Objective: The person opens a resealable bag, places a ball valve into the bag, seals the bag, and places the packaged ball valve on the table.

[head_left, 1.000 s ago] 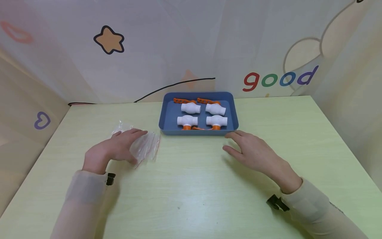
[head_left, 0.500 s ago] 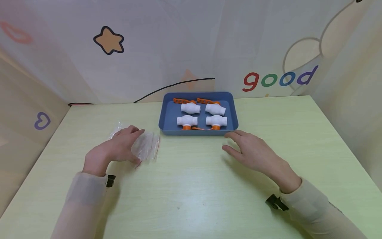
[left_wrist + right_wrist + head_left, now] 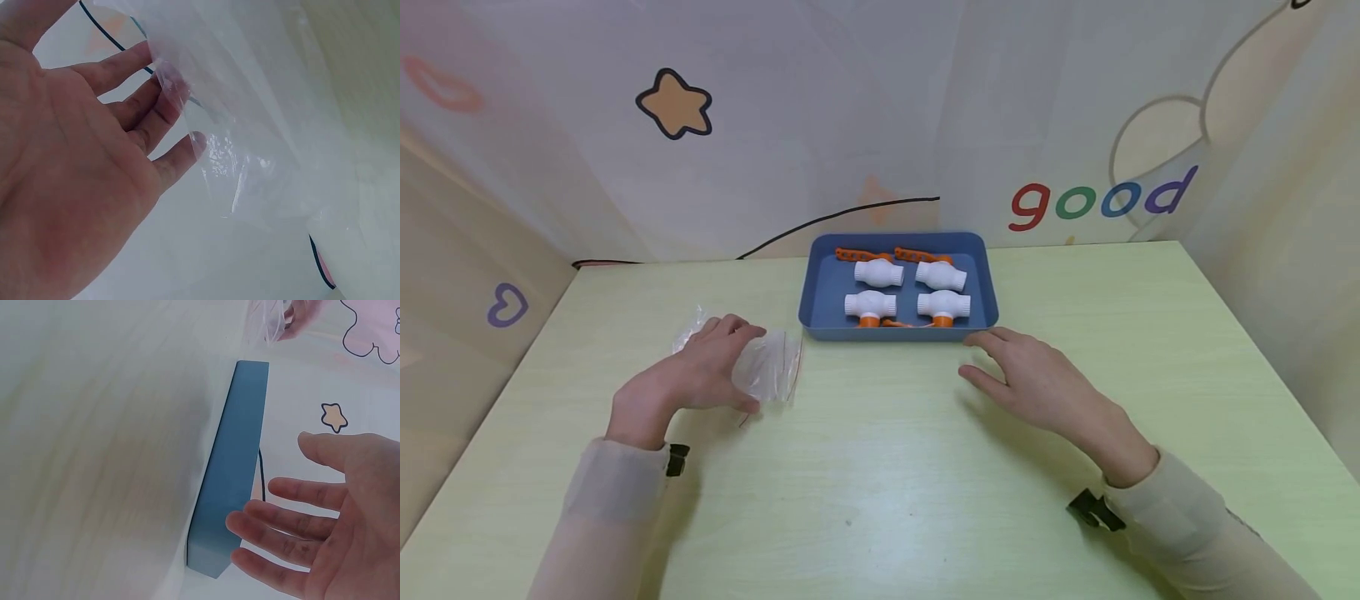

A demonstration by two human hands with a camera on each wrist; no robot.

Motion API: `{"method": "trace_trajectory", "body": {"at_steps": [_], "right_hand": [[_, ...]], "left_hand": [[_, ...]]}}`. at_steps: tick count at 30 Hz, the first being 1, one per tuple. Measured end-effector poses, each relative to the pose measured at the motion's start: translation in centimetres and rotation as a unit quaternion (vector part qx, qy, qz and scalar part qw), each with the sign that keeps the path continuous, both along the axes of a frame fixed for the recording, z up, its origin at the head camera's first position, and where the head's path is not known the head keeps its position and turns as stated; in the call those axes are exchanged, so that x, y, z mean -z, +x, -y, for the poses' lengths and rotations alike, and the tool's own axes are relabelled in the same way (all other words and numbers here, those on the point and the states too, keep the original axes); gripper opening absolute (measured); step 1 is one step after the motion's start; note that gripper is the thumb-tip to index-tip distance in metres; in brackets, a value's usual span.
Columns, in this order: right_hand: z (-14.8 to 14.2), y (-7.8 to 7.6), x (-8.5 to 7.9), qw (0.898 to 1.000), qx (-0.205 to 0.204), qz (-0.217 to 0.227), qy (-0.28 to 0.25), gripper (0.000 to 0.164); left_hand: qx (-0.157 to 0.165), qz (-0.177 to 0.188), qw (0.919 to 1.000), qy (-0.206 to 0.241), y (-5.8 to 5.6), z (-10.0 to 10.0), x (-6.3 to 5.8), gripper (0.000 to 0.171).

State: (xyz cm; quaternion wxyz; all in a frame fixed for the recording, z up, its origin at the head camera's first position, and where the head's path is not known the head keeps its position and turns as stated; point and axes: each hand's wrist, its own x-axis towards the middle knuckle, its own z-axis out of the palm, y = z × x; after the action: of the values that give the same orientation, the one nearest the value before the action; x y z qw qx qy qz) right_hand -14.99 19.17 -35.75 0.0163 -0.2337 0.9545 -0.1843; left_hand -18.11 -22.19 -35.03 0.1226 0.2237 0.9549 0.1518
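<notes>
My left hand [image 3: 707, 367] is over a small pile of clear zip-lock bags [image 3: 775, 367] with red seal lines, left of the tray. In the left wrist view its fingers [image 3: 140, 119] are loosely bent, and some fingertips meet the edge of the clear plastic [image 3: 237, 150]; no grip shows. My right hand [image 3: 1037, 383] hovers by the front right corner of a blue tray [image 3: 895, 333], holding nothing. Its fingers [image 3: 281, 519] are spread and relaxed in the right wrist view. Inside the tray lie several white ball valves [image 3: 871, 304] with orange handles [image 3: 853, 255].
The tray stands at the back of a pale green table [image 3: 880, 483], close to a printed curtain [image 3: 820, 108]. More curtain hangs on both sides. Each sleeve carries a black clip [image 3: 677, 460] at the cuff.
My left hand has shifted slightly over the bags, its fingertips a little left and its thumb a little right and nearer. The right hand and the tray have stayed put.
</notes>
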Motion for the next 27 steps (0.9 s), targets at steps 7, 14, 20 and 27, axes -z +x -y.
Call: {"method": "trace_trajectory", "body": {"at_steps": [7, 14, 20, 27], "right_hand": [[0.0, 0.0, 0.0, 1.0, -0.003, -0.003, -0.011, 0.043], [0.1, 0.1, -0.2, 1.0, -0.002, 0.006, -0.014, 0.043], [0.2, 0.1, -0.1, 1.0, -0.003, 0.003, -0.017, 0.043], [0.2, 0.1, -0.1, 1.0, -0.006, -0.002, -0.023, 0.042]], "left_hand": [[-0.002, 0.007, 0.9998, 0.02, 0.3, -0.6, -0.5, 0.089], [0.005, 0.002, 0.9996, 0.028, 0.7, -1.7, -1.0, 0.084], [0.01, -0.009, 0.9995, 0.028, 0.9, -2.5, -1.1, 0.082], [0.007, -0.004, 0.9991, 0.041, 1.0, -3.3, -0.9, 0.079]]}}
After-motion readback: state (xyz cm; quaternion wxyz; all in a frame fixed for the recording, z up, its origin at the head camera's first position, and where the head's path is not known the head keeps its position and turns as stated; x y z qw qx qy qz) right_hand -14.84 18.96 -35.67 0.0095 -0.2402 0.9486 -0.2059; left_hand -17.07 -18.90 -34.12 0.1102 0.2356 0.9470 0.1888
